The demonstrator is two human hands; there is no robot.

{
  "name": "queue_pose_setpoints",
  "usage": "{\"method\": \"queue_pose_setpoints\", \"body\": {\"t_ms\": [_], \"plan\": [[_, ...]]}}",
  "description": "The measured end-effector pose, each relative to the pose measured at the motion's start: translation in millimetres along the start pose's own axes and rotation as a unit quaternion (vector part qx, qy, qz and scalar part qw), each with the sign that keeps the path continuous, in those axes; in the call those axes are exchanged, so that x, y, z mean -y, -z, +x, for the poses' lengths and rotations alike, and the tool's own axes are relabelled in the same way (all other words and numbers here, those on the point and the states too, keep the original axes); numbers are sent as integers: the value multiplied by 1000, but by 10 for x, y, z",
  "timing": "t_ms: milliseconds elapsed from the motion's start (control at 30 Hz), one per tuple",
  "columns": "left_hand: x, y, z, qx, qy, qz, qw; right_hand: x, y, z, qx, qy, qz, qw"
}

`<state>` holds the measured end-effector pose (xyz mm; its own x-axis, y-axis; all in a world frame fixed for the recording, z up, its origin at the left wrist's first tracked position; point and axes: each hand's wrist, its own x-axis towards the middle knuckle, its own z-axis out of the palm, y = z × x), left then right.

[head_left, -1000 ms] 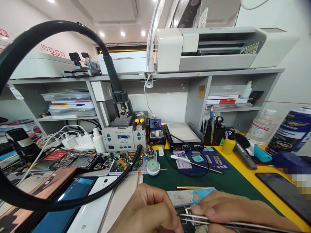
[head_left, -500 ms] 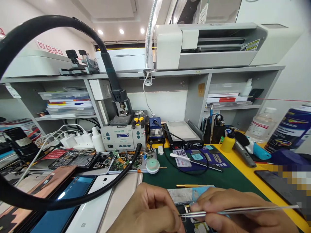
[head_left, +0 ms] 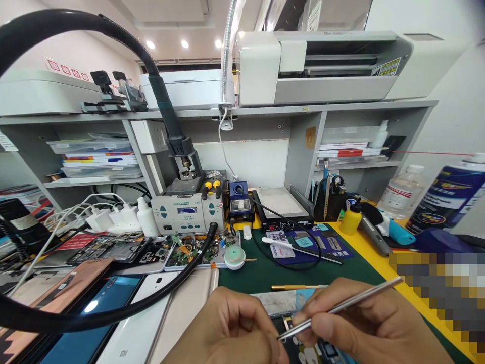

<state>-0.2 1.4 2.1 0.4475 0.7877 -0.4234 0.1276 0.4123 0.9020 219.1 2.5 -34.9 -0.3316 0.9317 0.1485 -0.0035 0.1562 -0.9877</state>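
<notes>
At the bottom edge my right hand [head_left: 364, 328] pinches metal tweezers [head_left: 341, 306], their tips at an opened phone [head_left: 288, 313] lying on the green mat [head_left: 288, 270]. The tweezers' free end tilts up to the right. My left hand [head_left: 231, 331] is curled, fingertips resting on the phone's left edge; what its fingers hold, if anything, is hidden. Most of the phone is covered by both hands.
A thick black hose [head_left: 94, 151] arcs from the rework station [head_left: 184, 212] across the left. Phones [head_left: 125, 323] and a parts tray [head_left: 197, 250] lie left. A solder spool [head_left: 235, 257], gold rod [head_left: 293, 287], hot plate [head_left: 282, 207], yellow bottle [head_left: 350, 220] and spray can [head_left: 447, 194] stand beyond.
The tweezers' rear end has swung upward from nearly level to steeply tilted, tips staying at the phone. The view has shifted slightly down and left.
</notes>
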Motion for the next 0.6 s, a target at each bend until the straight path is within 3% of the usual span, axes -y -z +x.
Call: {"method": "queue_pose_setpoints", "body": {"t_ms": [100, 300, 400, 600], "plan": [[12, 30, 19, 13, 1, 9, 1000, 20, 11, 24, 25, -22, 36, 999], [89, 70, 54, 15, -15, -28, 999, 31, -20, 56, -4, -33, 84, 996], [111, 82, 61, 9, -10, -31, 999, 29, -18, 52, 10, -18, 42, 999], [141, 68, 60, -4, -20, -33, 999, 118, -37, 69, -85, 51, -76, 992]]}}
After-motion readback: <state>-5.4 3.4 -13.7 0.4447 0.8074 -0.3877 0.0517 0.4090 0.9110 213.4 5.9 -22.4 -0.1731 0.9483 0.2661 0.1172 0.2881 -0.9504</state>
